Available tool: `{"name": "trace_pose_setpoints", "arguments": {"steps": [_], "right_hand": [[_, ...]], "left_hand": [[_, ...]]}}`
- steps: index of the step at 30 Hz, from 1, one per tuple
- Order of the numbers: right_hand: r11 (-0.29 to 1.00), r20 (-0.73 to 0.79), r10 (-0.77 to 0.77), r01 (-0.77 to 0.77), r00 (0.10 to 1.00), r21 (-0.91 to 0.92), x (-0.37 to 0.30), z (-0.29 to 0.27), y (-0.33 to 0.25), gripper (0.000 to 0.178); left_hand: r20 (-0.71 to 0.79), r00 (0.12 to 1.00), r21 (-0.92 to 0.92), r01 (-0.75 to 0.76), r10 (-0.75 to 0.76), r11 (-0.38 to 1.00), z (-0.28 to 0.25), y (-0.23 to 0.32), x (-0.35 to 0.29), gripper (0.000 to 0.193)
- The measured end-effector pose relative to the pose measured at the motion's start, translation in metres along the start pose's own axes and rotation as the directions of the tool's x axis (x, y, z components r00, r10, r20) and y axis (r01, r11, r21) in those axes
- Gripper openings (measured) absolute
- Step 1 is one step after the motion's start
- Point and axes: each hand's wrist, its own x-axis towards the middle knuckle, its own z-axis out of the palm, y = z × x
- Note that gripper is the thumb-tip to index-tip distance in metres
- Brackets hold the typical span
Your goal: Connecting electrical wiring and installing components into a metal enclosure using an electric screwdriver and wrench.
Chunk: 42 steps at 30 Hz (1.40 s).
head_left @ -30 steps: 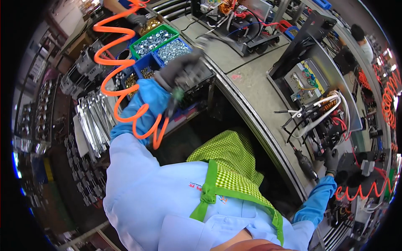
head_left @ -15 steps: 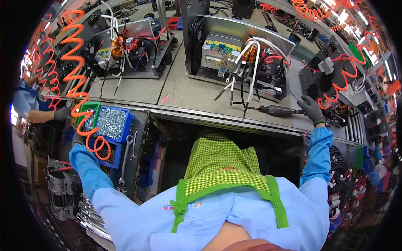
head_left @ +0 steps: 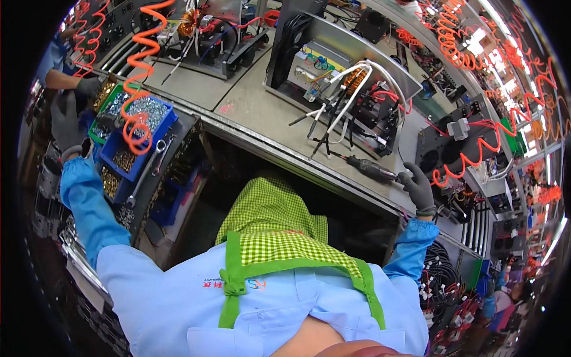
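Right hand (head_left: pixel 418 187) at screwdriver (head_left: pixel 372 169), wired chassis (head_left: pixel 351 89) behind

Two grey-gloved hands: left (head_left: pixel 64 122), right (head_left: pixel 418 187). One black powered screwdriver (head_left: pixel 370 169). Two blue plastic parts bins (head_left: pixel 138 128), one green plastic bin (head_left: pixel 102 108). One silver spanner (head_left: pixel 146 171). Two open metal chassis units (head_left: pixel 342 77) on the grey counter (head_left: pixel 262 113).

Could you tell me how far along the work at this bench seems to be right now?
Done: the open metal chassis on the bench already carries coils and wiring. In hand: the right hand rests at the black power screwdriver lying on the bench edge; the left hand is raised beside the blue bin of screws. Left: loose white leads hang unattached.
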Motion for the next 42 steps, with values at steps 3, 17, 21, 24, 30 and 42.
{"name": "trace_pose_setpoints", "arguments": {"steps": [3, 17, 21, 24, 30, 42], "right_hand": [[0.991, 0.001, -0.113, 0.113, 0.994, 0.065, 0.008, 0.014, -0.015, 0.054], [0.92, 0.697, -0.372, 0.346, 0.613, 0.187, -0.108, 0.224, -0.084, 0.053], [0.784, 0.772, -0.465, 0.607, 0.434, 0.13, -0.1, 0.246, -0.054, 0.056], [0.687, 0.881, -0.416, 0.713, 0.226, 0.142, -0.08, 0.259, -0.061, 0.055], [0.642, 0.879, -0.462, 0.728, 0.119, 0.239, -0.077, 0.287, -0.094, 0.053], [0.771, 0.864, -0.367, 0.633, 0.345, 0.075, -0.094, 0.253, -0.054, 0.051]], "left_hand": [[-0.054, 0.933, -0.812, 0.167, -0.357, 0.559, -0.076, 0.083, 0.057, 0.039], [0.153, 0.974, -0.934, 0.086, 0.169, 0.348, -0.072, 0.363, 0.076, 0.044], [0.59, 0.804, -0.68, 0.45, 0.068, 0.578, -0.035, 0.321, -0.035, 0.036], [0.787, 0.605, -0.378, 0.63, -0.124, 0.678, -0.07, 0.272, -0.155, 0.033], [0.907, 0.027, 0.295, 0.671, -0.42, 0.68, -0.169, 0.182, -0.376, 0.042], [0.86, -0.121, 0.429, 0.698, -0.496, 0.573, -0.173, 0.121, -0.465, 0.05]]}}
